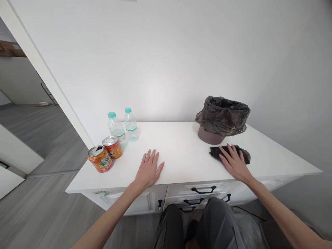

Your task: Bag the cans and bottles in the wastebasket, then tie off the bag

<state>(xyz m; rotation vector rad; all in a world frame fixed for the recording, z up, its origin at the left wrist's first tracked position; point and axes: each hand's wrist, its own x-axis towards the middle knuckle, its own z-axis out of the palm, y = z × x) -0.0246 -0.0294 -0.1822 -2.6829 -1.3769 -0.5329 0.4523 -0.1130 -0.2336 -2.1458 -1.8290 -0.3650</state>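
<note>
My left hand (pixel 149 169) lies flat on the white cabinet top (pixel 178 155), fingers stretched out, holding nothing. To its left stand two orange drink cans, the front can (pixel 101 160) with its top opened and the rear can (pixel 113 147) close beside it. My right hand (pixel 234 162) rests flat, fingers spread, on a folded black plastic bag (pixel 245 156), partly covering it. Behind that hand is a brown trash bin (pixel 210 135) lined with a black trash bag (pixel 224 117) whose edge folds over the rim.
Two clear plastic bottles with teal caps, the left bottle (pixel 116 128) and the right bottle (pixel 131 126), stand behind the cans. A white wall (pixel 166 62) rises along the back. Drawers with black handles (pixel 203 190) face my knees. A doorway opens at the left.
</note>
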